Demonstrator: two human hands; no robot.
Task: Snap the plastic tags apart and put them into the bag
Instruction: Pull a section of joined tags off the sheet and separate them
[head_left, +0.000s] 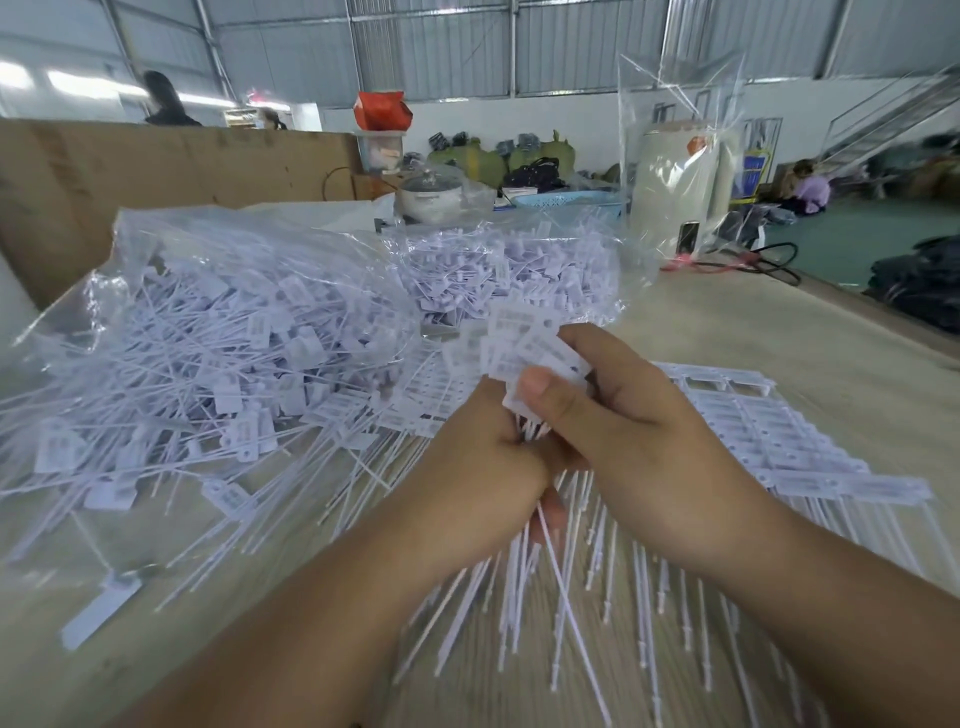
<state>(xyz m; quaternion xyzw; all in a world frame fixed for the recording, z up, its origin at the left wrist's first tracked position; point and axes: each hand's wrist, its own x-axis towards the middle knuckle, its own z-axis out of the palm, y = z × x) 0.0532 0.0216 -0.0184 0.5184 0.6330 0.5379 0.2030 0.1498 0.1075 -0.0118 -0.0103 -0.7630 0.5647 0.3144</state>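
Hands meet above the near centre of the bench (753, 332). Left hand (483, 467): grip clenched around the thin stems of a bunch of plastic tags (524, 348), knuckles toward the camera. Right hand (623, 415): grip grasping the same bunch just below the label ends, thumb pressed flat on the nearest label, fingers curled behind. Label ends fan upward above both hands; stems hang below them and spread toward the near bench edge.

Right of the hands, a joined strip of tags (779, 441) lies flat on the bench, labels side by side in a row, stems pointing toward the camera.

Left of the hands, loose separated tags (234, 405) lie in a tangled heap, partly on the bench and partly on and inside the open clear bag (171, 249), which lies on its side with its mouth toward the hands. A second heap of tags (509, 275) lies behind it under clear film.

Farther back, an upright clear bag (680, 156) stands at the far right bench edge. A cardboard sheet (156, 166) stands along the far left. Beyond it sit a cooking pot (431, 192) and a blue basket (571, 200).
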